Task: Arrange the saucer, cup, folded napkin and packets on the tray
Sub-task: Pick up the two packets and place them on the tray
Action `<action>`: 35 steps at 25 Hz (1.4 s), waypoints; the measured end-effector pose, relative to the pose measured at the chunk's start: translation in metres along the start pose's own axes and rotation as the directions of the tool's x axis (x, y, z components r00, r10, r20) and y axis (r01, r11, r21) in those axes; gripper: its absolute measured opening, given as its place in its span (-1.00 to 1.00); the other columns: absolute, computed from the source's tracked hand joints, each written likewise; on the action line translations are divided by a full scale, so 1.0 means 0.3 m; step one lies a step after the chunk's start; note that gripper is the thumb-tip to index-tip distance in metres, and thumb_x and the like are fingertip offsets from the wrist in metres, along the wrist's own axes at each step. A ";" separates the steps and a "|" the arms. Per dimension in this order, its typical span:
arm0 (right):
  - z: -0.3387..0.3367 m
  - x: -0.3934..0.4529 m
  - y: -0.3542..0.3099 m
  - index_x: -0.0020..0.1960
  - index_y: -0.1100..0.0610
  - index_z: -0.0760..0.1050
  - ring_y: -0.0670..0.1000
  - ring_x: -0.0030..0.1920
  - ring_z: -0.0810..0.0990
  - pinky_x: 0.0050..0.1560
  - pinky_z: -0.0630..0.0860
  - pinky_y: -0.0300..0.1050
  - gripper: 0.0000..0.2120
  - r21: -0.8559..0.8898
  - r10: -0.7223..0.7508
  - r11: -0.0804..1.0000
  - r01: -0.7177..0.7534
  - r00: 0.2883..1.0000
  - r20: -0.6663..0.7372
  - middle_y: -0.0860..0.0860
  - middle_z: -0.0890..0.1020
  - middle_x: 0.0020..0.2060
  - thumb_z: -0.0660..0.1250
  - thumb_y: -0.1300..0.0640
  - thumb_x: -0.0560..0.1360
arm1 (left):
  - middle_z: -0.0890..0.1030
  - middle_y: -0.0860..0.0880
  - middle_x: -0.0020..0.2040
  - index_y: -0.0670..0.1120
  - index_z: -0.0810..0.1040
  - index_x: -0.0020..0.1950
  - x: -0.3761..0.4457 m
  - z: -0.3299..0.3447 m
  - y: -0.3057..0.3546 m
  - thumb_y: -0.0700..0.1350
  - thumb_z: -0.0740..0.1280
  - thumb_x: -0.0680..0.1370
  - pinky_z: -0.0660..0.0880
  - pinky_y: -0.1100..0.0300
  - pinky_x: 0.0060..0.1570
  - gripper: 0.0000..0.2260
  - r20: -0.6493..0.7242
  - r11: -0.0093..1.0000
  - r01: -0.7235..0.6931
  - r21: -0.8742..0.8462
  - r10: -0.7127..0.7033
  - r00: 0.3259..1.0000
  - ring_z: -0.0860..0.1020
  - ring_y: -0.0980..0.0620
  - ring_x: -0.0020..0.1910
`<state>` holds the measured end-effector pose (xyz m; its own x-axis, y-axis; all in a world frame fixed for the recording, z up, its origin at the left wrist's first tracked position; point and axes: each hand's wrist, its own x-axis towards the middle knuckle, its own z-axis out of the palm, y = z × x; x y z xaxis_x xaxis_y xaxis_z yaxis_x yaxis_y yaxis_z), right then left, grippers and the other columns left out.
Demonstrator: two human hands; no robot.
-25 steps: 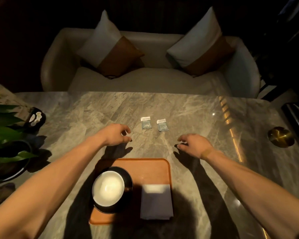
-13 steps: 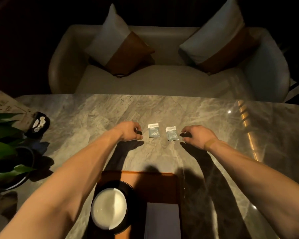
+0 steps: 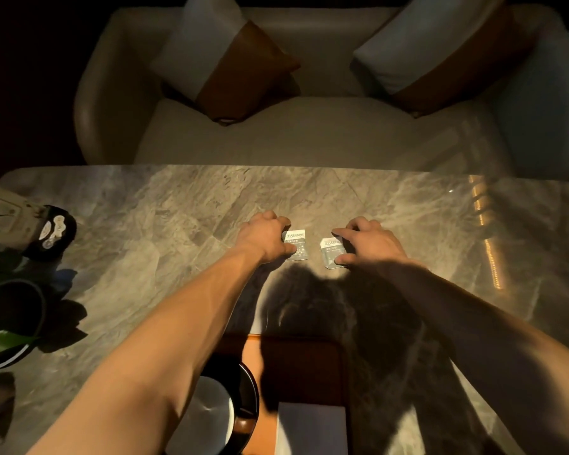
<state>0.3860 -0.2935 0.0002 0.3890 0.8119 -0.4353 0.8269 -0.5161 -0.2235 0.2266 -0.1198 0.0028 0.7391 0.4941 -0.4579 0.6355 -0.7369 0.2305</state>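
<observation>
Two small pale packets lie side by side on the marble table [image 3: 145,257], far from me. My left hand [image 3: 263,238] pinches the left packet [image 3: 299,246] by its left edge, thumb on top. The thumb and index finger of my right hand [image 3: 368,246] close on the right packet [image 3: 329,254] at its right edge. Both packets still rest on the table. Near me sits the orange tray [image 3: 296,356]. On it stand a black saucer [image 3: 248,385] with a white cup [image 3: 211,418], partly behind my left forearm, and a folded grey napkin [image 3: 311,428].
A potted plant [image 3: 4,326] and a small black holder [image 3: 51,231] stand at the table's left edge. Beyond the far edge is a cream sofa [image 3: 293,133] with two cushions. A strip of reflected light runs down the table's right side.
Both hands have reached forward and closed in on the packets, from hovering near the tray to gripping one packet each. The view has tilted forward, so the tray sits lower in the frame.
</observation>
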 end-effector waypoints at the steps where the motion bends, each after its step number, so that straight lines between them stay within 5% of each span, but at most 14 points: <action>1: 0.007 0.001 0.000 0.46 -0.15 0.31 0.11 0.31 0.35 0.27 0.39 0.09 -0.37 -0.005 0.000 1.000 0.000 1.000 -0.003 0.02 0.38 0.34 0.40 -0.19 0.44 | 0.44 -0.08 0.25 0.05 0.44 0.38 0.004 0.007 0.002 0.19 0.39 0.46 0.38 -0.08 0.27 -0.47 -0.009 1.000 0.000 0.016 0.000 1.000 0.39 -0.12 0.29; 11: 0.045 0.009 -0.011 0.23 -0.09 0.40 0.05 0.22 0.37 0.18 0.39 0.05 -0.47 0.084 0.044 0.996 -0.037 0.996 -0.083 -0.04 0.43 0.27 0.53 -0.06 0.34 | 0.44 -0.04 0.20 0.01 0.52 0.23 0.019 0.071 0.007 0.14 0.43 0.46 0.35 -0.01 0.23 -0.60 -0.128 0.997 -0.048 0.055 0.055 0.990 0.40 -0.08 0.20; 19: 0.040 -0.012 -0.020 -0.02 -0.08 0.31 0.04 -0.05 0.51 -0.04 0.46 0.01 -0.60 0.245 0.143 0.962 -0.124 0.988 -0.063 -0.10 0.51 -0.18 0.52 0.05 0.36 | 0.50 0.04 -0.05 0.04 0.43 -0.02 0.003 0.070 0.032 -0.05 0.44 0.40 0.37 -0.02 0.14 -0.75 -0.152 0.993 0.002 -0.119 -0.021 0.988 0.44 -0.04 0.04; 25: 0.059 -0.040 -0.008 0.04 -0.06 0.35 0.06 -0.10 0.56 -0.18 0.38 -0.09 -0.70 0.344 0.161 0.930 -0.129 0.985 -0.066 0.00 0.63 -0.08 0.42 0.09 0.42 | 0.61 0.03 -0.22 0.06 0.48 -0.09 -0.029 0.076 0.031 -0.15 0.37 0.42 0.39 0.09 -0.15 -0.85 -0.154 0.938 0.062 -0.340 -0.120 0.981 0.56 -0.05 -0.14; 35: 0.095 -0.147 -0.002 0.07 -0.03 0.49 0.07 -0.09 0.59 -0.19 0.40 -0.12 -0.83 0.384 0.231 0.910 -0.154 0.959 -0.165 0.01 0.68 -0.04 0.37 0.07 0.48 | 0.67 -0.02 -0.07 0.05 0.60 0.01 -0.151 0.121 0.000 -0.07 0.40 0.53 0.53 0.04 -0.02 -0.92 -0.160 0.884 0.054 -0.465 -0.145 0.976 0.59 -0.07 -0.06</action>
<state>0.3568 -0.3368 -0.0051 0.6313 0.7039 -0.3255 0.5369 -0.6995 -0.4716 0.1849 -0.1589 -0.0075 0.6656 0.6630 -0.3427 0.7057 -0.4096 0.5781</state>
